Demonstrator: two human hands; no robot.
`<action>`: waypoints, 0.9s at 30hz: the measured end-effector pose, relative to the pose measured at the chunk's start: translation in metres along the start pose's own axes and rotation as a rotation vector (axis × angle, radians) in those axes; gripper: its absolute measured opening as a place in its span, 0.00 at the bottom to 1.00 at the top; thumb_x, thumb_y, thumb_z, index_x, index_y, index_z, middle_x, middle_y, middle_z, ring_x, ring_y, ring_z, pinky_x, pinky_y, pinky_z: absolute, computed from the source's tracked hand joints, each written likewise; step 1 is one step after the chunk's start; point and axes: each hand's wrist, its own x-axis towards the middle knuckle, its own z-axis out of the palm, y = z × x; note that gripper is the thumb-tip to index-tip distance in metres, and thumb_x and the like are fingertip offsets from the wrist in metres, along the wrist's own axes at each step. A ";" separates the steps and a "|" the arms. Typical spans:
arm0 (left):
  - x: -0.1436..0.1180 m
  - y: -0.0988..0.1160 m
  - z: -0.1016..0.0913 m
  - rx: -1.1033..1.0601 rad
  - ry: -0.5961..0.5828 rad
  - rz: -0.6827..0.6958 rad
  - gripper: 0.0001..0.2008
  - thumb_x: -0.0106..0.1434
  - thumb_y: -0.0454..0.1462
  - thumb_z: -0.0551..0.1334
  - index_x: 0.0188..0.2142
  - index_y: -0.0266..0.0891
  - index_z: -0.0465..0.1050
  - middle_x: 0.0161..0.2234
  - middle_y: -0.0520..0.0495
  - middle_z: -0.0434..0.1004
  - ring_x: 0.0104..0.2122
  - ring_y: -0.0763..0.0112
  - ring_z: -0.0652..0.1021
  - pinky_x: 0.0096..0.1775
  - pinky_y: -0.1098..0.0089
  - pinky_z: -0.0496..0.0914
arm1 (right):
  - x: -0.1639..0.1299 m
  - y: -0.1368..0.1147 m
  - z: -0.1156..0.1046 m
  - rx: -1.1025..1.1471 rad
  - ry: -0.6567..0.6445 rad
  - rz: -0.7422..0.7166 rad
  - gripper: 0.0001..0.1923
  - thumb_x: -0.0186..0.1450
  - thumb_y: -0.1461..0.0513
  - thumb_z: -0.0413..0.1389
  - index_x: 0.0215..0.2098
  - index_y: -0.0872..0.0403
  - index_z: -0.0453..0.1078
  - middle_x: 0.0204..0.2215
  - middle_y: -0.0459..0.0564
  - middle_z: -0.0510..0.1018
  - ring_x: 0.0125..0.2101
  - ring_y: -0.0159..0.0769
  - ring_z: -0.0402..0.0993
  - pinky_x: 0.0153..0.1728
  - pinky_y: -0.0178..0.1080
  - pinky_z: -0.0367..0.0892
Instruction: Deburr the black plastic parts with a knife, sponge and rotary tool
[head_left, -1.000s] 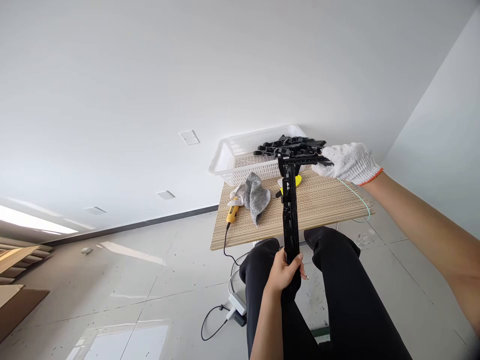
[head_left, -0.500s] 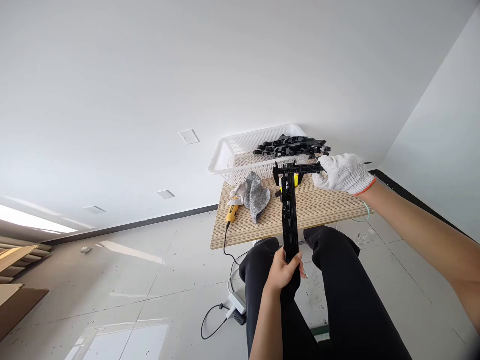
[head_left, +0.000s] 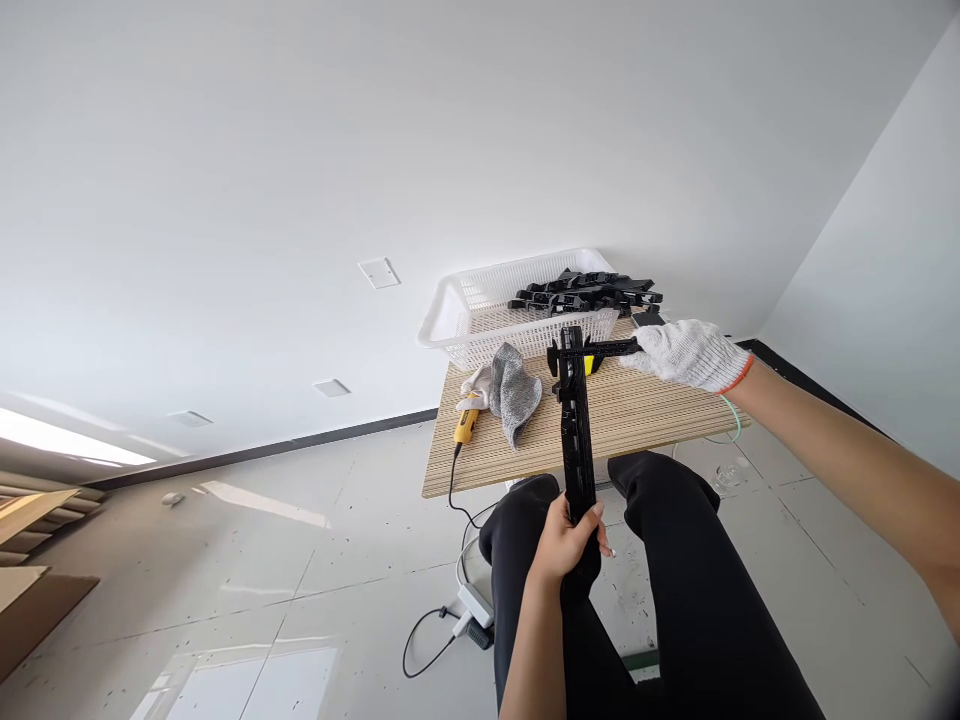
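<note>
Two hands on black plastic parts above the lap

The bare left hand (head_left: 568,545) gripped the long black bar (head_left: 576,440) at its near end, its length pointing away toward the surface (head_left: 645,415); the gloved right hand (head_left: 686,355) pinched a short black piece (head_left: 609,348) crosswise at its far tip.

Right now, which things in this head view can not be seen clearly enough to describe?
- Near end of the long black part: hidden inside the bare left hand.
- Tip of the shorter black piece: covered by the gloved right hand.
- Black parts in the white basket: too small and piled to count.
- Yellow object behind the long part: mostly hidden.
- Yellow tool: partly under the grey cloth.
</note>
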 end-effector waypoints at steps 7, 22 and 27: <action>0.001 -0.002 0.000 0.010 -0.011 -0.002 0.18 0.67 0.50 0.64 0.37 0.39 0.64 0.19 0.54 0.74 0.18 0.70 0.77 0.27 0.67 0.76 | 0.006 -0.003 -0.014 -0.044 -0.122 0.032 0.34 0.74 0.42 0.38 0.29 0.55 0.71 0.15 0.46 0.66 0.17 0.32 0.56 0.23 0.38 0.41; 0.001 -0.003 0.000 0.007 0.001 -0.023 0.19 0.66 0.51 0.65 0.37 0.39 0.64 0.19 0.54 0.74 0.18 0.68 0.78 0.25 0.67 0.76 | 0.008 -0.007 -0.019 0.020 -0.185 0.097 0.40 0.72 0.38 0.32 0.28 0.55 0.71 0.17 0.51 0.73 0.18 0.34 0.61 0.23 0.38 0.39; 0.001 -0.002 0.001 0.004 -0.005 -0.017 0.18 0.66 0.50 0.65 0.38 0.39 0.64 0.20 0.54 0.75 0.18 0.69 0.78 0.26 0.66 0.77 | 0.008 -0.007 -0.018 0.026 -0.162 0.138 0.40 0.71 0.36 0.33 0.27 0.54 0.72 0.15 0.50 0.71 0.17 0.34 0.59 0.24 0.38 0.40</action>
